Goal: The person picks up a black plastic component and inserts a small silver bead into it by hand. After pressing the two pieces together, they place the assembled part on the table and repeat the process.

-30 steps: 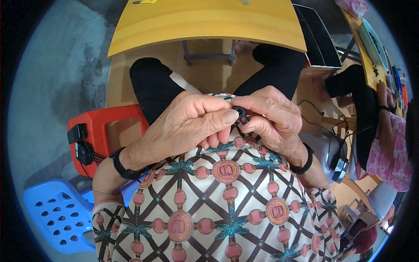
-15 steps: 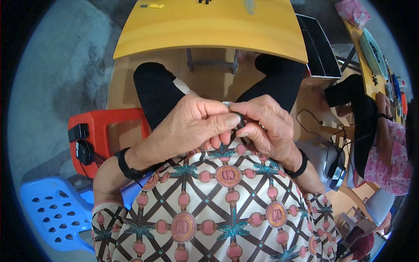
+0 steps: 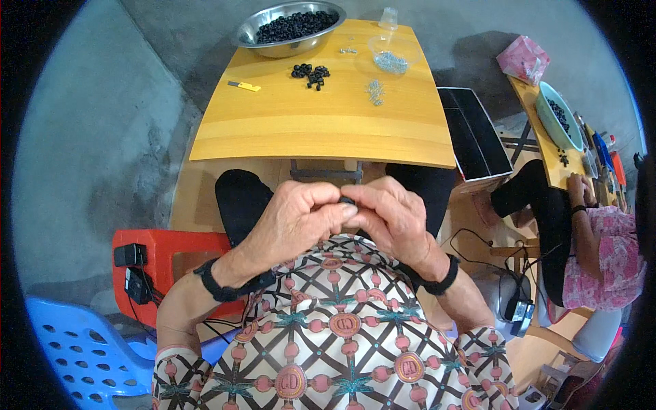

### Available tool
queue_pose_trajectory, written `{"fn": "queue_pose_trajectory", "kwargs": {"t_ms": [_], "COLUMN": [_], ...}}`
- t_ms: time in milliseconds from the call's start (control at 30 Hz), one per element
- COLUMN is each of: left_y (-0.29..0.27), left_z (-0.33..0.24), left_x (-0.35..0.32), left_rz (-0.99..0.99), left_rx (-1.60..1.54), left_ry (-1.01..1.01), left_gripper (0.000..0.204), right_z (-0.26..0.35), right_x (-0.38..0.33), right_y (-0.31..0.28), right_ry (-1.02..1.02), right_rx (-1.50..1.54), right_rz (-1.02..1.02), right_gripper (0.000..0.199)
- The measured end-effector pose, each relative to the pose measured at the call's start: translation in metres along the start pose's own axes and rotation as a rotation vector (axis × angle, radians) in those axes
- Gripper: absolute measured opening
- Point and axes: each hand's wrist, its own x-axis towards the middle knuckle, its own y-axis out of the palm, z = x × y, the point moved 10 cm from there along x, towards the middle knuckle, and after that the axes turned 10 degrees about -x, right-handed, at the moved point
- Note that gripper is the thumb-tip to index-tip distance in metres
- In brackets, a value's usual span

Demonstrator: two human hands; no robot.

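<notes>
My left hand (image 3: 295,217) and my right hand (image 3: 395,217) meet in front of my body, just off the near edge of the yellow table. Thumbs and forefingers of both are pinched together around a small black part (image 3: 348,201), mostly covered by the fingertips. On the table lie a loose pile of small black ring-shaped parts (image 3: 311,74), a little heap of small metal pins (image 3: 375,92) and a yellow cutter knife (image 3: 244,86).
A steel basin (image 3: 290,48) of black parts stands at the table's far left, and a clear tub (image 3: 400,53) of metal pieces at far right. A red stool (image 3: 178,246) is left. An open box (image 3: 475,133) sits right; beyond, another person (image 3: 601,253) works.
The view has tilted up, so the whole tabletop now shows. My fingertips have closed further over the black part, which was more exposed before.
</notes>
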Motion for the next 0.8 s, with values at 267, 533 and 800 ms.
{"fn": "queue_pose_trajectory", "kwargs": {"t_ms": [267,533,800], "left_y": [-0.043,-0.057,-0.056], "left_z": [0.022,0.055,0.075], "left_x": [0.071,0.134,0.149], "left_rz": [-0.151,-0.272,-0.327], "left_rx": [0.321,0.683,0.692], "left_ry": [0.347,0.522,0.468], "left_gripper": [0.018,0.012,0.013], "right_z": [-0.083,-0.184,-0.229], "right_x": [0.019,0.018,0.000], "right_y": [0.048,0.088,0.110], "right_ry": [0.181,0.529,0.757], "right_rx": [0.001,0.074,0.156], "right_rz": [0.068,0.134,0.160], "right_gripper": [0.031,0.018,0.016]}}
